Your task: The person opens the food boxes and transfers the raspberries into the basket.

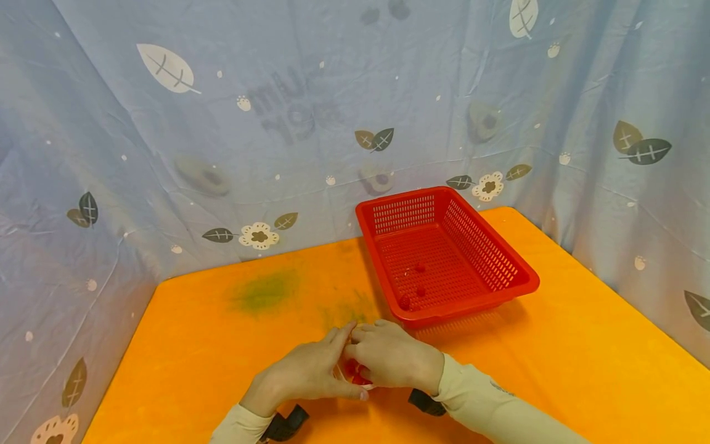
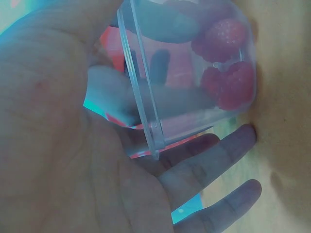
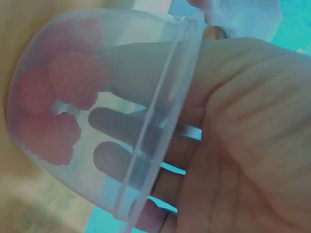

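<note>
A clear plastic container (image 3: 167, 116) stands on the orange tabletop with several red raspberries (image 3: 77, 77) at its bottom. My left hand (image 1: 307, 370) holds the container from the left, thumb along the near side and fingers on the far side; its outer fingers (image 2: 214, 160) spread loosely beside the wall. From the right, my right hand (image 1: 391, 357) reaches over the rim. Its thumb and fingers (image 3: 114, 160) dip inside, spread apart, the tips close by the raspberries. In the head view both hands hide most of the container.
Just beyond my right hand is a red perforated basket (image 1: 460, 311), with a few raspberries (image 1: 420, 291) in its near left part. Patterned blue-grey cloth (image 1: 310, 123) hangs behind and along both sides of the table (image 1: 211, 345). Greenish stains (image 1: 266, 290) mark the tabletop.
</note>
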`<state>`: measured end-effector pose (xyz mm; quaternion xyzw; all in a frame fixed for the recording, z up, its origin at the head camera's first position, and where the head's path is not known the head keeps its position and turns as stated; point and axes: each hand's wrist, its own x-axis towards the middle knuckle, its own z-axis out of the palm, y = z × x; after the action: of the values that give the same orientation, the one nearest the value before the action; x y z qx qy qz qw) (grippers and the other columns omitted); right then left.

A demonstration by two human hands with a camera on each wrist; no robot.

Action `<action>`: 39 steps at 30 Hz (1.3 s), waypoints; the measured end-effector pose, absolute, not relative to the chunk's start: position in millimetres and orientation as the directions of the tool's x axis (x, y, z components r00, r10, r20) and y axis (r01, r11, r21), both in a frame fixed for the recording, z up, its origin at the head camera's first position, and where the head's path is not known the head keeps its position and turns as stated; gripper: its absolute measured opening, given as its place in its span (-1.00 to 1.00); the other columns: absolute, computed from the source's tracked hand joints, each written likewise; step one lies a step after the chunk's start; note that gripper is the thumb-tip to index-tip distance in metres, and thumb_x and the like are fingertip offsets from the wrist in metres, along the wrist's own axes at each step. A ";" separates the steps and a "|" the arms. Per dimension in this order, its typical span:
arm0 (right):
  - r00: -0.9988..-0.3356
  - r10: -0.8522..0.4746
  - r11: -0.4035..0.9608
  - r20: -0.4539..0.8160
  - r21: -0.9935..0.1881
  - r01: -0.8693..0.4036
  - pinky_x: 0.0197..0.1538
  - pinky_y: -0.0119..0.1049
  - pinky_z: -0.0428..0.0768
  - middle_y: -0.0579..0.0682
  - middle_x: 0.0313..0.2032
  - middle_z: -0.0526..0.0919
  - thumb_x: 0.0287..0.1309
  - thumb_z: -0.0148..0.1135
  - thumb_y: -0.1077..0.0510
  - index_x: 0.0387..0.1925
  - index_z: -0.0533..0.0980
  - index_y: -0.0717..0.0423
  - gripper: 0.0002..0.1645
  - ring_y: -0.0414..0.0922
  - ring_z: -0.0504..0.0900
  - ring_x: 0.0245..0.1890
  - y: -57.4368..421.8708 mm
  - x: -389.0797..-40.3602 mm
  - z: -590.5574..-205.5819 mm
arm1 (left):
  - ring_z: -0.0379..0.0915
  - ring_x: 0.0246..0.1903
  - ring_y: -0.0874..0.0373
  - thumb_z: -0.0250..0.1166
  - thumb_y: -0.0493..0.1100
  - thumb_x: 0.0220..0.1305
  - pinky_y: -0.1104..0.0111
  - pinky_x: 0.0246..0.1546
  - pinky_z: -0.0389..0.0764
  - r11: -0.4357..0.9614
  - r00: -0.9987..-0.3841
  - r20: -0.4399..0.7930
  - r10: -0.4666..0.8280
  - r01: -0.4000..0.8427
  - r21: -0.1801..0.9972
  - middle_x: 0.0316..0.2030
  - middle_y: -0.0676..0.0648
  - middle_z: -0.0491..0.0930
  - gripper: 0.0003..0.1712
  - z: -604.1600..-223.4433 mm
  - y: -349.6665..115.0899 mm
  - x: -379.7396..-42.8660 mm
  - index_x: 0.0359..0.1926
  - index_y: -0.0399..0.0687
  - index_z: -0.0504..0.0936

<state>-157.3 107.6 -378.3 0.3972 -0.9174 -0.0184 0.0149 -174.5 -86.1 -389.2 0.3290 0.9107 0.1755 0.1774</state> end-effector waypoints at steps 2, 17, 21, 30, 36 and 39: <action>-0.681 -0.732 0.681 0.007 0.005 -0.732 -0.15 -0.37 0.40 -0.37 -0.29 0.65 0.16 0.46 0.05 -0.34 0.67 -0.32 -0.88 -0.28 0.57 -0.13 106.9 -158.5 -379.1 | 0.60 -0.26 0.28 0.32 0.59 0.02 0.28 -0.14 0.64 0.723 -0.722 -0.206 0.660 0.536 0.437 0.34 -0.04 0.41 0.38 -389.5 -85.9 -174.8 0.63 -0.01 -0.05; -0.678 -0.735 0.677 -0.005 -0.054 -0.734 -0.24 -0.39 0.18 -0.38 -0.66 0.38 0.13 0.48 0.13 -0.51 0.62 -0.29 -0.77 -0.33 0.34 -0.39 102.9 -161.0 -382.8 | 0.46 -0.49 0.37 0.35 0.56 0.03 0.39 -0.30 0.57 0.715 -0.719 -0.214 0.661 0.517 0.471 0.23 -0.01 0.45 0.36 -391.3 -88.1 -175.8 0.64 0.09 -0.09; -0.675 -0.738 0.673 0.001 -0.065 -0.737 -0.26 -0.41 0.16 -0.38 -0.64 0.37 0.13 0.47 0.14 -0.53 0.60 -0.28 -0.74 -0.34 0.32 -0.40 103.1 -161.7 -383.1 | 0.46 -0.48 0.36 0.35 0.56 0.03 0.39 -0.30 0.56 0.714 -0.720 -0.211 0.661 0.516 0.474 0.16 0.02 0.47 0.36 -391.7 -88.3 -175.8 0.64 0.09 -0.09; -0.631 -0.774 0.629 0.042 -0.052 -0.775 -0.19 -0.46 0.40 -0.37 -0.57 0.46 0.07 0.50 0.13 -0.62 0.56 -0.24 -0.70 -0.40 0.41 -0.44 102.6 -163.5 -383.7 | 0.48 -0.40 0.39 0.35 0.57 0.02 0.38 -0.23 0.58 0.717 -0.725 -0.205 0.657 0.518 0.467 0.19 0.03 0.48 0.38 -389.8 -87.4 -176.0 0.63 0.01 -0.05; -0.610 -0.791 0.606 0.048 -0.080 -0.792 -0.07 -0.49 0.44 -0.33 -0.56 0.46 0.10 0.51 0.12 -0.61 0.57 -0.17 -0.72 -0.35 0.43 -0.39 103.5 -163.9 -383.8 | 0.50 -0.38 0.38 0.37 0.55 0.02 0.36 -0.20 0.60 0.715 -0.724 -0.200 0.660 0.524 0.462 0.24 0.00 0.47 0.39 -388.6 -87.2 -175.0 0.62 -0.04 -0.05; -0.605 -0.795 0.600 0.039 -0.092 -0.794 0.10 -0.42 0.43 -0.33 -0.51 0.45 0.13 0.49 0.10 -0.57 0.57 -0.17 -0.74 -0.34 0.45 -0.33 104.4 -163.5 -383.9 | 0.51 -0.35 0.39 0.35 0.57 0.02 0.35 -0.17 0.60 0.721 -0.727 -0.208 0.655 0.518 0.461 0.26 0.02 0.46 0.39 -389.0 -87.0 -175.5 0.62 -0.03 -0.06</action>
<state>-163.5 104.4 -383.9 0.4442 -0.8945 0.0500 -0.0032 -175.5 -87.0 -389.0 0.3223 0.9097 0.1893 0.1812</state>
